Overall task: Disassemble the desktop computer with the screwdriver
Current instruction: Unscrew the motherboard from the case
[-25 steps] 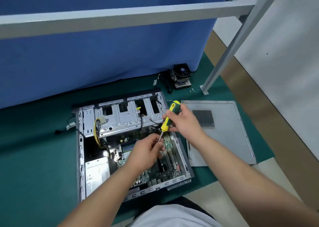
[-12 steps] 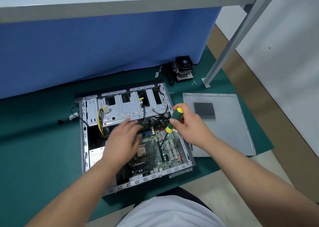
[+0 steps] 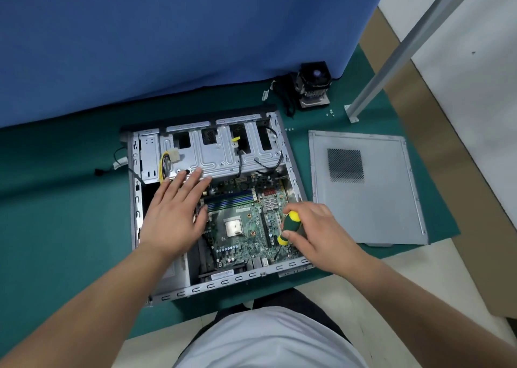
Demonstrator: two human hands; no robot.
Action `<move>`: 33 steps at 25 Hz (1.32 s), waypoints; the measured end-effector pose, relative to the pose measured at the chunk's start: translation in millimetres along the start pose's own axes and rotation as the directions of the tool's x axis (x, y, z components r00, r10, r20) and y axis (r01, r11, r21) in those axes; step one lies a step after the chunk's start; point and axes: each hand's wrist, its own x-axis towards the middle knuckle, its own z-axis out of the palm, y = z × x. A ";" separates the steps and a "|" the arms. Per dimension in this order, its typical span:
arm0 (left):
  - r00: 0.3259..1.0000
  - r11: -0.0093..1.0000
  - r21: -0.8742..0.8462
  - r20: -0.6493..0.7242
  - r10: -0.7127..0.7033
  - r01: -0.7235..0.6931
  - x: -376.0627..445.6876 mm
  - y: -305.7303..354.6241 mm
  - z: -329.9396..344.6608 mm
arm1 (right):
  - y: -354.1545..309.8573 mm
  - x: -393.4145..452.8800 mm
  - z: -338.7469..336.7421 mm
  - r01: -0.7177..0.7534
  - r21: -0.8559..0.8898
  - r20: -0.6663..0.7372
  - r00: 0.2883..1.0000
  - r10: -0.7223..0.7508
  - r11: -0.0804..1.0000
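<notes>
Green mat: left hand now flat, right hand gripping screwdriver lower over motherboard.

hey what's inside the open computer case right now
Inside the computer case: a green motherboard, a metal drive cage and cables. The left hand covers the case's left side; the right hand with the screwdriver hides the board's right edge.

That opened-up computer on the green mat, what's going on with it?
A person is taking apart a desktop computer that lies on its side. The right hand grips a yellow-and-green screwdriver, its tip down near the motherboard's near right corner. The left hand is spread flat over the case's left part. The side panel and a cooler fan already lie on the mat.
</notes>
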 end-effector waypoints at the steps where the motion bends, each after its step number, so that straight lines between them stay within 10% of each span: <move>1: 1.000 1.000 0.003 -0.003 0.002 -0.002 -0.1 -0.3 0.0 | 1.2 -1.1 3.3 -0.003 0.001 -0.003 1.000 0.003 1.000; 33: 0.999 1.000 -0.017 -0.048 0.014 -0.015 -0.1 -2.5 3.1 | -2.4 -7.8 9.2 0.066 -0.004 0.070 0.995 -0.066 0.998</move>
